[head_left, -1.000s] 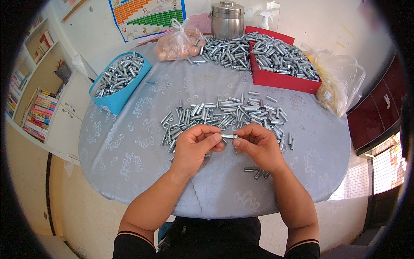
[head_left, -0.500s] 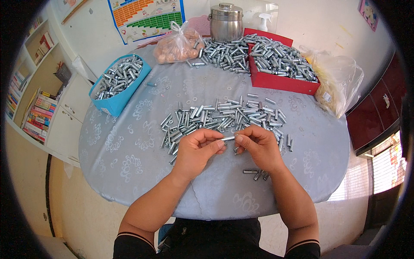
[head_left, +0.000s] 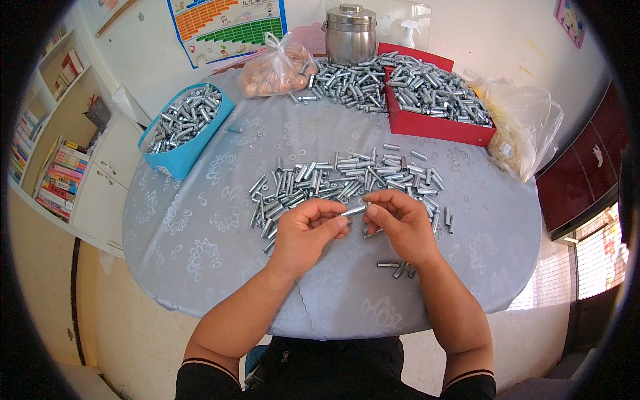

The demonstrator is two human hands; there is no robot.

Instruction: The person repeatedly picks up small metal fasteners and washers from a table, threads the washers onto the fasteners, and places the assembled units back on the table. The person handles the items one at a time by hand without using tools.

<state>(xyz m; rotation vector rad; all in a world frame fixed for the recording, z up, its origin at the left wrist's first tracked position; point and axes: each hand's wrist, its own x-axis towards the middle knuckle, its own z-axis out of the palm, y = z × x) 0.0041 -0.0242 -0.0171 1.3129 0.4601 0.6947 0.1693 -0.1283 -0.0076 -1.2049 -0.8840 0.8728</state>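
Note:
Between my two hands lies a silver metal sleeve anchor (head_left: 353, 211), roughly level and tilted up a little at its right end. My left hand (head_left: 301, 235) pinches its left end between thumb and fingers. At its other end, the thumb and forefinger of my right hand (head_left: 403, 230) close on the tip. Whether a small nut or washer is in the right fingers is too small to tell. Just beyond both hands spreads a loose pile of metal anchors (head_left: 347, 177) with some washers. Several more anchors (head_left: 399, 268) lie beside my right wrist.
A blue box (head_left: 183, 157) of anchors stands at the left; a red box (head_left: 440, 130) of them is at the far right, next to another heap (head_left: 347, 83). Behind are a tied bag (head_left: 273, 73), a steel pot (head_left: 351, 37) and a plastic bag (head_left: 527, 127).
My right fingertips have shifted slightly to the right and up along the anchor's end, and the anchor tilts a bit more. My left hand stays almost still.

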